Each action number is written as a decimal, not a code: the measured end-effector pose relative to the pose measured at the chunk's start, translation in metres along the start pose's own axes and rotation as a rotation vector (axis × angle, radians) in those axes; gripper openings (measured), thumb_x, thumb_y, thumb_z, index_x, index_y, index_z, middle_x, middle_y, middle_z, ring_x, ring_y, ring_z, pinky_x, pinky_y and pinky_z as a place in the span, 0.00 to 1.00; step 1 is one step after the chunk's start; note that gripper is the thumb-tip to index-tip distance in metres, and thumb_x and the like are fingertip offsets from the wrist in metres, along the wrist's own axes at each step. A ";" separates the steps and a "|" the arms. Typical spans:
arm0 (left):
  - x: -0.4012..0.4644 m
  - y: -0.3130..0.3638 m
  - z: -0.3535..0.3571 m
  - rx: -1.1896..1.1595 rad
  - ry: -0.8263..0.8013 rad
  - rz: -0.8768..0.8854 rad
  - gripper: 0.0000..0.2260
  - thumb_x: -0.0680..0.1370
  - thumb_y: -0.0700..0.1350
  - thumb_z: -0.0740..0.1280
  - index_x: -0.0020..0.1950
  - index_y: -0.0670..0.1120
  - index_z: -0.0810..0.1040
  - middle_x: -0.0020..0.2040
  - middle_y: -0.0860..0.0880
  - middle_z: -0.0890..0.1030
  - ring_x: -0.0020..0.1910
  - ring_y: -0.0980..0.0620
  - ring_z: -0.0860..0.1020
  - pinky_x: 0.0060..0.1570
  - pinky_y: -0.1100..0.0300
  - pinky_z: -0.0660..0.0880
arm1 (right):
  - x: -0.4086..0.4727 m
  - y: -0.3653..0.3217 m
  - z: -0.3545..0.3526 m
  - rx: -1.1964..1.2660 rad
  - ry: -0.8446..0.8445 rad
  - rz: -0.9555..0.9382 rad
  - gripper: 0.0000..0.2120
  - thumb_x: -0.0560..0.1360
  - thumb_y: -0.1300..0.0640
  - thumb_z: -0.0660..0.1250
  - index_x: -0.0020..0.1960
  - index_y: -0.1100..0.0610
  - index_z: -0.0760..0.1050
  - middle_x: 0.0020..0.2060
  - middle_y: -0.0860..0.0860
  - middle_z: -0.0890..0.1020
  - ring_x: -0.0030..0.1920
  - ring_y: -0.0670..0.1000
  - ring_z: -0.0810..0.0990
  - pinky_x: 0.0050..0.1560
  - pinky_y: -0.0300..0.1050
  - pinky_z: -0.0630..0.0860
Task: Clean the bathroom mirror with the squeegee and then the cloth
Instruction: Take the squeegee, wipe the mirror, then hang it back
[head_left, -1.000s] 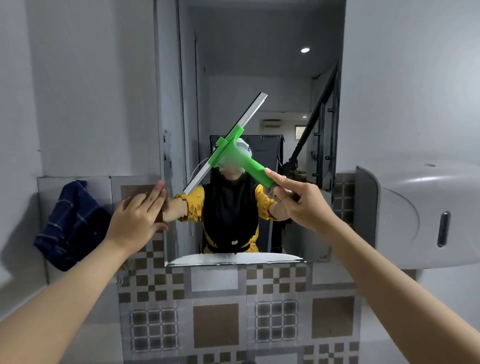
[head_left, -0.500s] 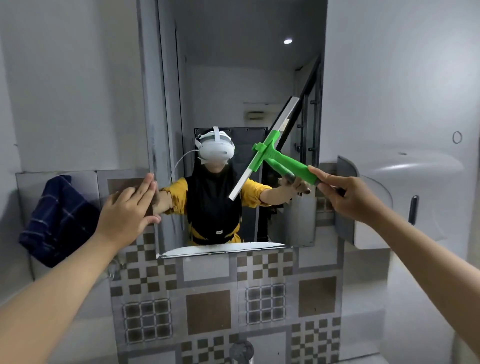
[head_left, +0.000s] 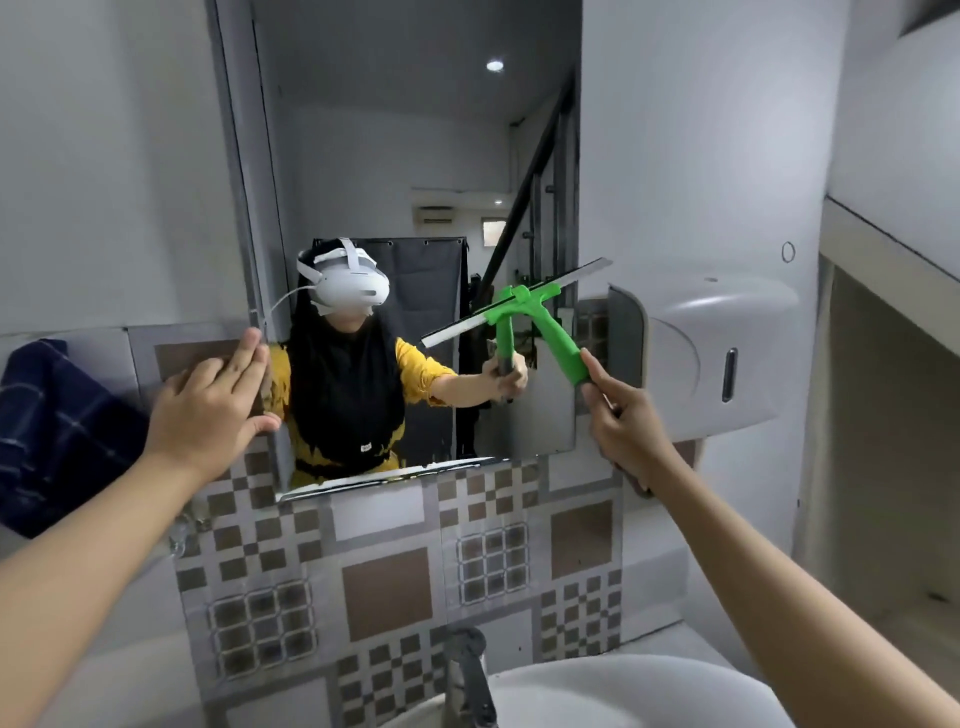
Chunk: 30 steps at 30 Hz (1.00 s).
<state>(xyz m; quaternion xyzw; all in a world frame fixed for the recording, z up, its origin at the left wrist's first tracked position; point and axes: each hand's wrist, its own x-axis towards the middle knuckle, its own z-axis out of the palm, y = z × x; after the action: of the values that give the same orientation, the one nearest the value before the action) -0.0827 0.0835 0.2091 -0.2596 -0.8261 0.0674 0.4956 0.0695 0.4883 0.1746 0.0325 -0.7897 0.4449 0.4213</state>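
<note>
The wall mirror (head_left: 395, 156) hangs above patterned tiles and reflects a person in a white headset. My right hand (head_left: 626, 421) is shut on the handle end of the green squeegee (head_left: 558, 340). Its long blade (head_left: 582, 278) lies tilted across the mirror's lower right edge, high end to the right. My left hand (head_left: 210, 408) rests flat with fingers apart on the wall tile at the mirror's lower left corner. The dark blue checked cloth (head_left: 57, 431) hangs on the wall at far left.
A white wall dispenser (head_left: 711, 358) sticks out just right of the mirror, close to the squeegee. Below are a chrome tap (head_left: 470, 675) and a white basin (head_left: 623, 696). A ledge (head_left: 893, 244) runs along the right wall.
My right hand has carried the squeegee from the mirror's middle to its lower right edge, and the blade has turned from steep to nearly level. My view has dropped, showing tap and basin. My left hand has stayed.
</note>
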 end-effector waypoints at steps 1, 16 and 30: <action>0.000 0.000 0.000 -0.004 0.000 0.006 0.41 0.61 0.48 0.79 0.68 0.36 0.68 0.72 0.42 0.66 0.48 0.36 0.76 0.38 0.39 0.76 | -0.004 -0.002 0.005 0.021 0.008 0.023 0.22 0.81 0.59 0.59 0.72 0.44 0.65 0.27 0.46 0.74 0.24 0.48 0.65 0.23 0.41 0.66; -0.001 -0.008 0.009 -0.032 0.018 0.025 0.40 0.61 0.49 0.79 0.68 0.36 0.68 0.72 0.41 0.66 0.45 0.38 0.74 0.39 0.40 0.76 | -0.036 -0.032 0.059 0.211 0.167 0.223 0.21 0.81 0.58 0.59 0.72 0.44 0.64 0.21 0.43 0.75 0.22 0.48 0.66 0.21 0.41 0.70; -0.002 -0.011 0.009 -0.070 -0.035 0.030 0.40 0.63 0.50 0.77 0.69 0.36 0.66 0.73 0.41 0.65 0.48 0.36 0.74 0.42 0.39 0.75 | -0.070 -0.089 0.153 0.683 0.343 0.570 0.20 0.82 0.54 0.57 0.72 0.40 0.64 0.26 0.51 0.71 0.23 0.48 0.66 0.24 0.42 0.69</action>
<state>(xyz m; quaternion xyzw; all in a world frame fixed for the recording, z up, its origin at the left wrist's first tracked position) -0.0939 0.0742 0.2069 -0.2879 -0.8326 0.0505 0.4705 0.0550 0.3004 0.1479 -0.1226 -0.4947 0.7758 0.3719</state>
